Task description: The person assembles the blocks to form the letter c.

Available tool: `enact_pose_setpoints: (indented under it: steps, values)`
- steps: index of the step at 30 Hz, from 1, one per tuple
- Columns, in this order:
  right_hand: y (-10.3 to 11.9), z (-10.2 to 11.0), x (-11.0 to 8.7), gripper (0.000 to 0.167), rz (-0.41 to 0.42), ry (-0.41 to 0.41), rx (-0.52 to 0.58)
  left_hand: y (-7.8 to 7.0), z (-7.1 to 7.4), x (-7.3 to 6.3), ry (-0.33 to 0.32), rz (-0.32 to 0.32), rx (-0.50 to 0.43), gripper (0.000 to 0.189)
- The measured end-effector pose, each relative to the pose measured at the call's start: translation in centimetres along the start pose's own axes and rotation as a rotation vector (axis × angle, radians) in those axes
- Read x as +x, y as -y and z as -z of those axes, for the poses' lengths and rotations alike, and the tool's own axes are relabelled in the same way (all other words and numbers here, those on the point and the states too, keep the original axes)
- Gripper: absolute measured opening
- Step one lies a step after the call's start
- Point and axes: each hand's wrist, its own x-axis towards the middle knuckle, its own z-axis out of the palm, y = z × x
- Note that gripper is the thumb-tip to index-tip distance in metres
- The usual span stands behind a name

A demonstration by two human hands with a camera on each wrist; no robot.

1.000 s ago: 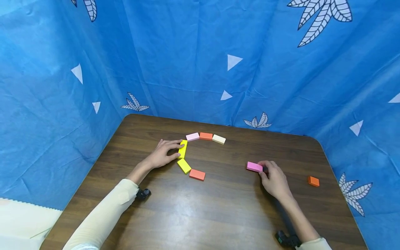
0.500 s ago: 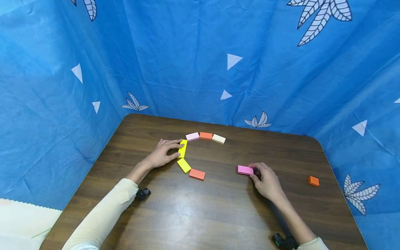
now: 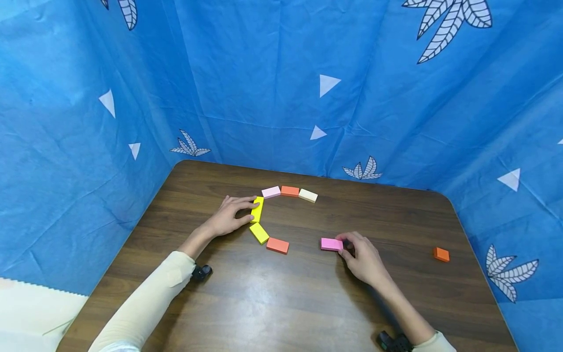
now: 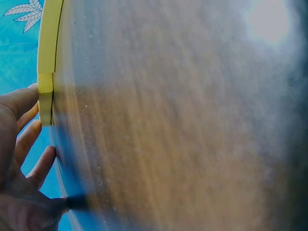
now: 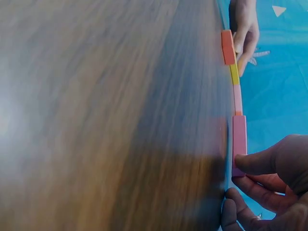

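Note:
My right hand (image 3: 362, 258) pinches a pink rectangular block (image 3: 330, 244) by its right end, between thumb and fingers. In the right wrist view the thumb lies along one side of that block (image 5: 239, 137), low over the wooden table. On the left, my left hand (image 3: 227, 216) holds a yellow block (image 3: 258, 208), thumb at its near end and fingertips at its far end. A second yellow block (image 3: 259, 233) lies just nearer, followed by a coral-red block (image 3: 277, 245). Beyond the left hand sit a pale pink block (image 3: 270, 192), a red-orange block (image 3: 290, 191) and a cream block (image 3: 308, 195).
These blocks form a curve on the dark wooden table (image 3: 272, 303), with its opening to the right. An orange block (image 3: 441, 254) lies alone near the right edge. A blue patterned curtain (image 3: 272, 98) hangs behind and along both sides.
My right hand has slid left and slightly nearer with the pink block, closer to the coral-red one. The left hand and the curve of blocks have stayed where they were.

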Motion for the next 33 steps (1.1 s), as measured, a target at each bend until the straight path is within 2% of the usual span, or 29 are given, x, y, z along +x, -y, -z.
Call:
enact_pose_setpoints:
  steps: [10,22,33]
  values:
    - [1.5,-1.1,0.5,0.029,0.015,0.011,-0.014,-0.1,-0.1,0.1,0.009,0.012,-0.003,0.046]
    - [3.2,-2.5,0.8,0.029,0.088,0.019,-0.007,-0.1,0.1,0.1,0.006,0.013,-0.002,0.046]
    - [4.8,-3.3,1.2,0.028,0.089,0.056,-0.002,0.3,-0.2,0.2,-0.002,-0.003,0.005,0.045]
